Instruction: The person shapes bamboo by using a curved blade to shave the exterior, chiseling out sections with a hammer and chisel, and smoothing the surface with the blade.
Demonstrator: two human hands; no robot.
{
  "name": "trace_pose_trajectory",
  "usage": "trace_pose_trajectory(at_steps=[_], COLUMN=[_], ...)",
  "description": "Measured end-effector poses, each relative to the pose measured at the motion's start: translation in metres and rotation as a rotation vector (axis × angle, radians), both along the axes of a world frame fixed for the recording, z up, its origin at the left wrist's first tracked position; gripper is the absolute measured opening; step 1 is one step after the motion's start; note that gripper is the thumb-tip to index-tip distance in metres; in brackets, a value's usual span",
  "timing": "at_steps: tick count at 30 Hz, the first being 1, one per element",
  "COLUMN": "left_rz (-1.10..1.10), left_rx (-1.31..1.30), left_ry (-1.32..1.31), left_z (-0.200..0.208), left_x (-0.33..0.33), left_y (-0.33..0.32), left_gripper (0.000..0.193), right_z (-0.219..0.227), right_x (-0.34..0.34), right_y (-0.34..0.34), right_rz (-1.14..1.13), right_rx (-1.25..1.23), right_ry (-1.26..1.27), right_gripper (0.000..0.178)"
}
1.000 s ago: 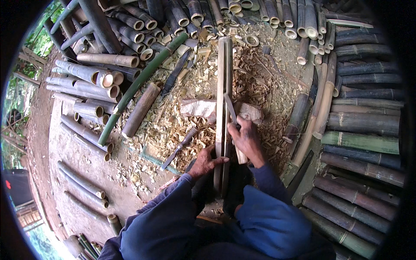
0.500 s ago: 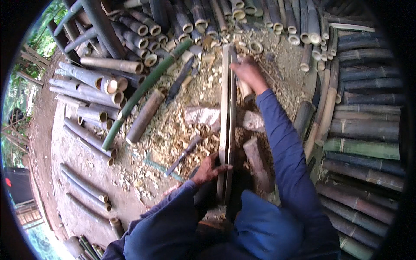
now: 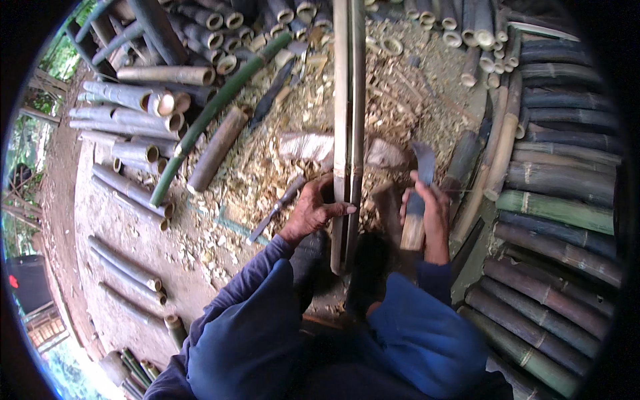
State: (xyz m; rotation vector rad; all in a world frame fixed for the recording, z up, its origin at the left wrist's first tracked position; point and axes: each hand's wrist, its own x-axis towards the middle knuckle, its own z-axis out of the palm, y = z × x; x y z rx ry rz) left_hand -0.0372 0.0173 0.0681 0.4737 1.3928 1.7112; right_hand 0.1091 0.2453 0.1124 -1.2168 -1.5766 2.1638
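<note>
My left hand [image 3: 310, 210] is wrapped round a long pale length of split bamboo [image 3: 341, 87], its thumb across the front. The bamboo stands lengthwise before me, with a dark gap running down it, and its far end passes out of the picture. To the right, apart from it, my right hand [image 3: 435, 217] is closed on a knife [image 3: 412, 230] with a pale wooden handle and a broad, dark, slightly curved blade pointing away from me. Behind the bamboo lies a rough log block [image 3: 307, 147], partly hidden by it.
Wood shavings [image 3: 260, 160] cover the ground ahead. A second knife [image 3: 277, 210] lies left of my left hand. A green bamboo pole [image 3: 217, 107] slants across the left, near a short brown bamboo piece [image 3: 218, 150]. Stacked bamboo [image 3: 560, 207] lines the right side; more tubes lie at the back.
My right hand has come back from the bamboo's far end to its right side, with the knife. The bamboo has shifted upward in view, and my left hand has moved up with it.
</note>
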Motion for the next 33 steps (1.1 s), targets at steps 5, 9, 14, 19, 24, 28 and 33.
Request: trace_pose_trajectory(at_steps=[5,9,14,19,24,28,33], left_rz=[0.195,0.212,0.26,0.227,0.284,0.235,0.249], left_rx=[0.139,0.312,0.236,0.216,0.212,0.162,0.239], left_ry=[0.433,0.356,0.452,0.51,0.6,0.589,0.543], left_z=[0.079,0.166,0.159,0.161,0.166,0.155,0.146], left_x=[-0.051,-0.116,-0.14,-0.132,-0.128,-0.142,-0.16], left_y=[0.027,0.043,0.047,0.049,0.056,0.04,0.047], left_gripper=[0.086,0.07,0.046,0.049,0.047,0.047,0.052], right_z=[0.036,0.09,0.07,0.085,0.087,0.069,-0.059], right_x=[0.028,0.02,-0.002,-0.016,-0.012,-0.024,0.023], right_y=[-0.012,-0.031,-0.055,-0.043,-0.044,-0.05,-0.042], right_rz=[-0.046,0.176,0.46,0.452,0.501,0.474,0.381], right_rx=[0.045,-0.016,0.034,-0.032,-0.019,-0.136,0.099], right_ry=[0.224,0.292,0.298,0.194,0.185,0.17,-0.032], right_gripper=[0.038,0.037,0.032,0.032,0.033,0.033,0.036])
